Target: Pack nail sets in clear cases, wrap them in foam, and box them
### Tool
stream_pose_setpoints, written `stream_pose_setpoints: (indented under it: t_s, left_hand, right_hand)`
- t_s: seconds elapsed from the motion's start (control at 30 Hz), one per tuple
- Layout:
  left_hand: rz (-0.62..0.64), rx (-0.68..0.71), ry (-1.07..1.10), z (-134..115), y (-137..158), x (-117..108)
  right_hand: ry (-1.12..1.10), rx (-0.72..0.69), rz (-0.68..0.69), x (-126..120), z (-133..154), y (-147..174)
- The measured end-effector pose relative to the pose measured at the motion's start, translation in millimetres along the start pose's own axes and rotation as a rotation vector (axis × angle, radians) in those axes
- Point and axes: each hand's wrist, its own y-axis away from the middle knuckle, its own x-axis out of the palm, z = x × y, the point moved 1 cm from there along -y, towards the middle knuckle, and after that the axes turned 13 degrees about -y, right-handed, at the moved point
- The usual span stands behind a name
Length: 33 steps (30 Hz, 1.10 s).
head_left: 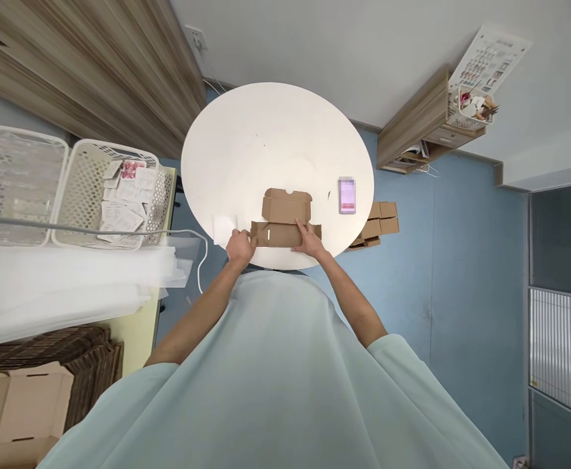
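Observation:
A brown cardboard box (285, 236), partly folded, lies near the front edge of the round white table. Its lid panel (286, 207) is raised toward the far side, and a small white mark shows inside on the left. My left hand (240, 247) is closed at the left end, fingers curled on the side flap. My right hand (311, 242) grips the right part across its width, one finger at the lid fold and the thumb at the near edge. A white square sheet or packet (223, 228) lies just beyond my left hand.
A phone (347, 195) rests on the table (266, 130) at right. Brown boxes (380, 218) are stacked beyond the right edge. To the left stand white baskets (73, 189), one with small packets, white wrapping material (70, 280) and flattened cardboard (36, 404). A white cable (202, 254) hangs nearby.

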Motion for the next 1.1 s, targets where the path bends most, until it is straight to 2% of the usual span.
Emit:
stream_pose_setpoints:
  t_s: [0.17,0.33,0.57,0.83,1.1]
  left_hand:
    - [-0.053,0.057,0.054,-6,8,-1]
    - [0.012,0.046,0.119,-20,15,1]
    - [-0.032,0.188,0.131,-35,16,10]
    - [0.102,0.038,0.057,-38,2,14]
    - [0.142,0.047,-0.099,-51,-2,8]
  right_hand:
    - [-0.009,-0.003,0.008,0,1,0]
    - [-0.014,0.009,0.014,1,2,0]
    - [0.003,0.014,0.005,1,5,1]
    - [-0.007,-0.002,0.000,-1,6,-1]
    - [-0.006,0.013,0.009,-2,11,1]
